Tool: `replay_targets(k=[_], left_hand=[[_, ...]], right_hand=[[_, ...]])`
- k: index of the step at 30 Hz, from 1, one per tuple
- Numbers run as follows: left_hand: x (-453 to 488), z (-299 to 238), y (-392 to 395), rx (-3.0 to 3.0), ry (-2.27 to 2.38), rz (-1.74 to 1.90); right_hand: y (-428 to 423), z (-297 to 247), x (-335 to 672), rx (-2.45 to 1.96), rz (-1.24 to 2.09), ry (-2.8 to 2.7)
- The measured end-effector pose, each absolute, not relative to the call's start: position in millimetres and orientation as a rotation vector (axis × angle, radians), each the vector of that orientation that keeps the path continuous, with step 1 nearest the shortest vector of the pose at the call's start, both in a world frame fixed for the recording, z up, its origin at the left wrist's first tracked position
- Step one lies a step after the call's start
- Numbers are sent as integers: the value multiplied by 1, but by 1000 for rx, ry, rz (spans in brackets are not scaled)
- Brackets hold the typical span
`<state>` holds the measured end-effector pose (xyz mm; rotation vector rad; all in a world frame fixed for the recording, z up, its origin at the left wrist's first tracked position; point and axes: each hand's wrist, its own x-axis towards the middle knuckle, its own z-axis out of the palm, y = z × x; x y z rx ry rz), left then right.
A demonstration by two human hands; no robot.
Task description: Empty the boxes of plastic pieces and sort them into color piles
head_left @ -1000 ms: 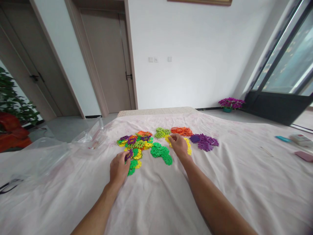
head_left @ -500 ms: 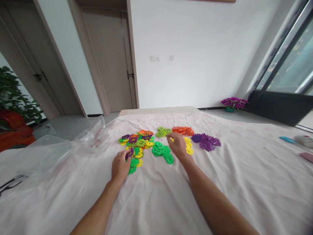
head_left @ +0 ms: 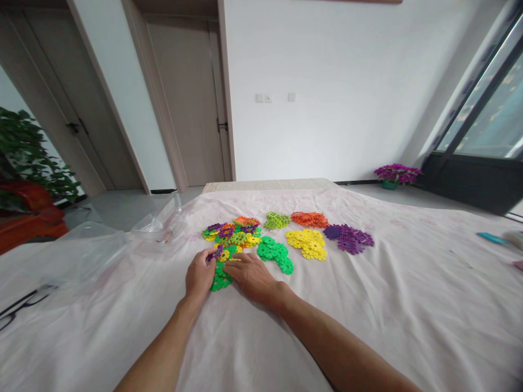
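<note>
My left hand (head_left: 200, 275) is closed, thumb and fingers pinching a purple snowflake disc (head_left: 219, 251) at the near left of a mixed pile. In that pile, notched plastic discs in purple, orange, lime, yellow and green overlap, among them a lime disc (head_left: 237, 238) and green discs (head_left: 220, 280). Over the pile's near edge reaches my right hand (head_left: 253, 275), fingers stretched out across the yellow and green discs; its fingertips partly cover them. To the right lie single-colour heaps: green (head_left: 273, 251), yellow (head_left: 307, 243), lime (head_left: 277, 220), orange (head_left: 309, 219) and purple (head_left: 351, 238).
Clear plastic containers (head_left: 87, 253) stand at the left on the pale cloth (head_left: 261, 348), with black-framed glasses (head_left: 24, 305) closer to me. A blue object (head_left: 491, 238) and a thin stick (head_left: 461, 259) lie far right.
My right hand has moved left and nearer, from above the yellow heap to the mixed pile, uncovering that heap. My left hand stays at the pile with the purple disc.
</note>
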<state>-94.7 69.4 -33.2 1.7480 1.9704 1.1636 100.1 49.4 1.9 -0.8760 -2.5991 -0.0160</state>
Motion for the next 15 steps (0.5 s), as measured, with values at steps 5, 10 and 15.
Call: replay_targets(k=[5, 10, 15], left_hand=[[-93, -32, 69, 1765, 1978, 1149], [-94, -35, 70, 1744, 1989, 1145], [-93, -33, 68, 1738, 1975, 1162]], right_hand=[[57, -4, 100, -898, -78, -2621], [55, -4, 100, -920, -78, -2590], [48, 2, 98, -869, -86, -2591]])
